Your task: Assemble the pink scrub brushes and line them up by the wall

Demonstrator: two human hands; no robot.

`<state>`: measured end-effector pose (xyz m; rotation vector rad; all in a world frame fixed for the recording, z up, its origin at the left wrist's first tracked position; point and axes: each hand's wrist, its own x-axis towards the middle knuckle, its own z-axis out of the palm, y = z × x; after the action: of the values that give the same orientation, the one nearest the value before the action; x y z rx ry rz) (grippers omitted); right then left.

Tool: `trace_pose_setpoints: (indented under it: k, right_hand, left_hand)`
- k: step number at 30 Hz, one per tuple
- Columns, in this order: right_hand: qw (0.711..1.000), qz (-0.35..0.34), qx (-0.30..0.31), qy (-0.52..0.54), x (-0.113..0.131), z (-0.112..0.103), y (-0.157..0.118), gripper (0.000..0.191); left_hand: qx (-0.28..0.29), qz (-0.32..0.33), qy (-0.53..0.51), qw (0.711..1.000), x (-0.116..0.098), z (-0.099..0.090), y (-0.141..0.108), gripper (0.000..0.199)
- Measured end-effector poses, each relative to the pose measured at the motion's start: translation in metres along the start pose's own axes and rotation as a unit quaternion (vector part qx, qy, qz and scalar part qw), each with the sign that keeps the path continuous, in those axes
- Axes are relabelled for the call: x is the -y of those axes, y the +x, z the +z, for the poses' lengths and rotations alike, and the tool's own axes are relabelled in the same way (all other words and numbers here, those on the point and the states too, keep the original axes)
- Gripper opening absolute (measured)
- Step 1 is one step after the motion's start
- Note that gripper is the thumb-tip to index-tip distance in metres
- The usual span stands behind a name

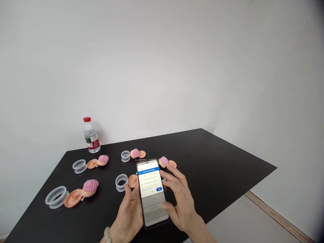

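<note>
A smartphone (pixel 152 192) with a lit white screen stands tilted up in front of me. My left hand (pixel 128 216) grips it from below at its left edge. My right hand (pixel 179 202) wraps its right edge, with the thumb low on the glass. Beyond the phone, on the black table (pixel 215 175), lie several orange scalp brushes with pink bristles, such as the front-left one (pixel 78 194) and the one just past the phone (pixel 165 162). Each has a clear plastic ring beside it, like the ring (pixel 121 182) by my left hand. The phone partly hides one brush.
A water bottle (pixel 91 135) with a red cap stands on the floor or a surface behind the table's far left corner, against the white wall (pixel 152 67). A beaded bracelet (pixel 107 234) circles my left wrist. The table's right edge drops to a pale floor with a wooden skirting strip (pixel 275 216).
</note>
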<state>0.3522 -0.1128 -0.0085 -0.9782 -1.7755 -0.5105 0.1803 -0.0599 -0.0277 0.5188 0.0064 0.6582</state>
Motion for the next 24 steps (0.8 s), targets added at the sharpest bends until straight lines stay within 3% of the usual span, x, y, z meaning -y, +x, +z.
trace_pose_setpoints:
  k: [8, 24]
  right_hand:
    - [1.000, 0.008, -0.021, -0.001, 0.000, -0.007, -0.009, 0.040]
    - [1.000, -0.006, -0.018, 0.013, 0.006, -0.008, -0.025, 0.036]
  left_hand:
    - [0.020, -0.014, -0.016, 1.000, -0.002, -0.001, 0.000, 0.051]
    - [-0.015, -0.012, -0.029, 0.999, -0.003, -0.006, 0.001, 0.060]
